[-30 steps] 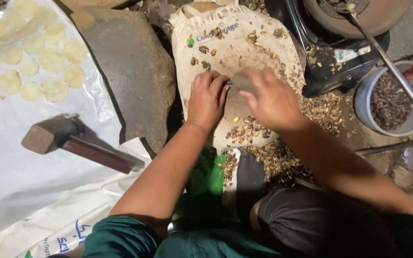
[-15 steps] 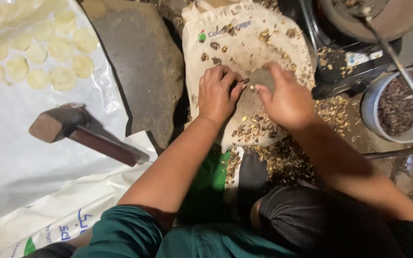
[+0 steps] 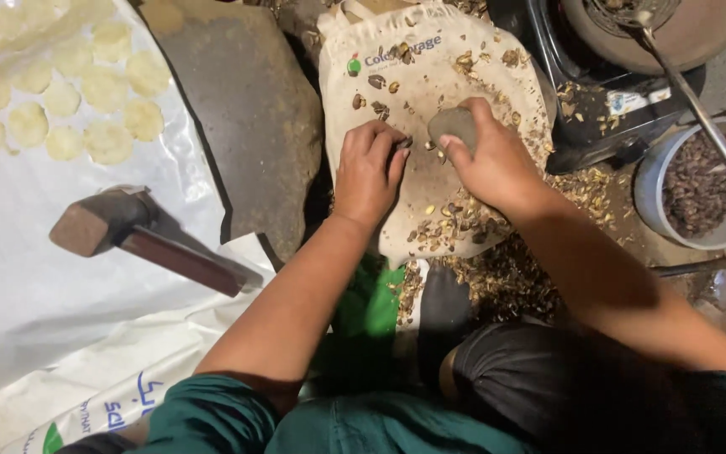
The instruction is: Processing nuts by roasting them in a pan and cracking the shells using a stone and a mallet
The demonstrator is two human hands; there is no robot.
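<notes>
Two hands meet over the middle of the cream cloth bag (image 3: 430, 160), and the picture has shifted from half a second back. The right hand (image 3: 493, 164) is wrapped around a smooth grey stone (image 3: 454, 124), fingers curled over its top and far side, and that stone now sits low, just above or on the cloth; whether it touches cannot be told. A moment ago it was blurred and further right, so the hand has brought it down and inward toward the other hand. That reads as a strike landing, or about to.

The left hand (image 3: 367, 172) lies knuckles up, fingertips bunched and pinching a small dark seed (image 3: 402, 144) against the cloth, right beside the stone. It has barely moved since the earlier frames; it is the steadying hand.

Outward now: cracked shells and kernels (image 3: 451, 225) lie scattered below both hands on the bag, and more husk litter (image 3: 497, 282) spills off its lower edge onto the ground. Left of the bag sits a big flat rock (image 3: 241, 126). Beyond that, a heavy hammer (image 3: 119, 231) rests on white plastic sheeting (image 3: 27, 311), with pale round discs (image 3: 60, 97) laid out at its top. To the right, a white bucket (image 3: 650, 168) holds dark seeds, with a long metal handle (image 3: 703, 113) crossing above it.
</notes>
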